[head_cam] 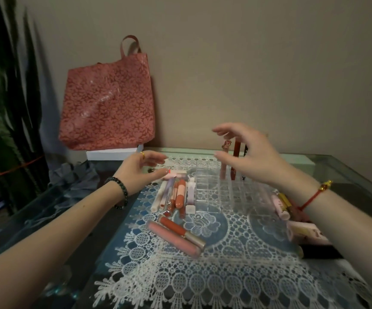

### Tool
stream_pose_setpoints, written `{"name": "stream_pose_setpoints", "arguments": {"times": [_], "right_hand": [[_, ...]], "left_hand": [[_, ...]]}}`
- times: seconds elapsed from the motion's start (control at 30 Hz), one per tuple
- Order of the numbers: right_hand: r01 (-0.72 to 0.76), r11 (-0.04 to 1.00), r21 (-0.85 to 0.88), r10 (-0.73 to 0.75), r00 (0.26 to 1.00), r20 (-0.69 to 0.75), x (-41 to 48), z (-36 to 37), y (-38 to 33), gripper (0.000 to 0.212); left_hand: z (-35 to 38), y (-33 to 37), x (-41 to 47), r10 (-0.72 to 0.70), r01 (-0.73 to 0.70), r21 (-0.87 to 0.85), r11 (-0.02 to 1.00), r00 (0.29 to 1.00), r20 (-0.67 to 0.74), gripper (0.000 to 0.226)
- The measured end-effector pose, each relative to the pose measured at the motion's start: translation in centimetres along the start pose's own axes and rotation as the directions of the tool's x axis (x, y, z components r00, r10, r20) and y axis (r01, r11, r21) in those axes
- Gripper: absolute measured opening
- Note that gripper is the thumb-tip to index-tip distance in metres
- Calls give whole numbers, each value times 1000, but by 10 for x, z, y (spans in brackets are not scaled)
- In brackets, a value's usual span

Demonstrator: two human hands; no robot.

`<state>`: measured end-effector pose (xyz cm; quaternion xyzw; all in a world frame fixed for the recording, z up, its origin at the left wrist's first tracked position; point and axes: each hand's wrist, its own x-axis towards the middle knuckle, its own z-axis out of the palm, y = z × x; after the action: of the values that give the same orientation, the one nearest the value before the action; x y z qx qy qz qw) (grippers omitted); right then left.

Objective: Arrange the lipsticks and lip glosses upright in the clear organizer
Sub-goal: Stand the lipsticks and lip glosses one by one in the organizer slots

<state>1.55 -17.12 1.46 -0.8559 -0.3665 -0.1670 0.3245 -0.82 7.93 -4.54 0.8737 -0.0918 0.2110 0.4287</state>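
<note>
On the glass tabletop [345,170] we see a white lace cloth [225,275] that runs from the middle down to the near edge. The clear organizer [214,192] sits on the cloth toward the far edge. Three tubes stand upright in its far cells: a pink one with a cartoon topper [225,145], a red one [236,150] and a dark one [245,152] that is mostly hidden. Its other cells look bare (glare makes this hard to read).

Just left of the organizer a pile of lipsticks and glosses [176,195] lies flat, touching each other. Two gold-capped lip glosses [176,235] lie side by side nearer the near edge. More tubes [281,206] lie toward the right edge, partly under the right forearm, beside a pale boxed item [303,230] and a black item [321,252].

The left hand [140,168], with a gold ring and a dark bead bracelet, hovers over the far end of the pile, fingers apart and gripping nothing. The right hand [247,157], with a red string bracelet, is above the organizer's far cells in front of the upright tubes. Its fingers are spread and hold nothing.

Room: a beige wall [269,63] stands behind the far edge. A pink floral bag [107,103] leans on the wall above a white box [111,153] at the far left corner. A dark plant [4,85] and crumpled grey fabric [69,175] lie past the left edge.
</note>
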Motion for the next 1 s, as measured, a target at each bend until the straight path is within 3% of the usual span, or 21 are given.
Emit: {"name": "stream_pose_setpoints", "arguments": {"times": [0.37, 0.53, 0.7, 1.0], "right_hand": [[-132, 979, 153, 100, 974, 203, -35, 82, -10, 43], [-198, 965, 173, 156, 961, 230, -46, 106, -4, 39], [-129, 990, 59, 110, 961, 255, -50, 118, 0, 37], [-57, 998, 19, 50, 970, 240, -50, 119, 1, 35]], "left_hand": [[8, -35, -48, -119, 119, -17, 993, 993, 24, 29], [16, -46, -56, -136, 135, 14, 991, 990, 24, 30], [25, -46, -49, -153, 150, 79, 986, 988, 36, 38], [34, -35, -36, -111, 81, 135, 987, 968, 226, 55]]}}
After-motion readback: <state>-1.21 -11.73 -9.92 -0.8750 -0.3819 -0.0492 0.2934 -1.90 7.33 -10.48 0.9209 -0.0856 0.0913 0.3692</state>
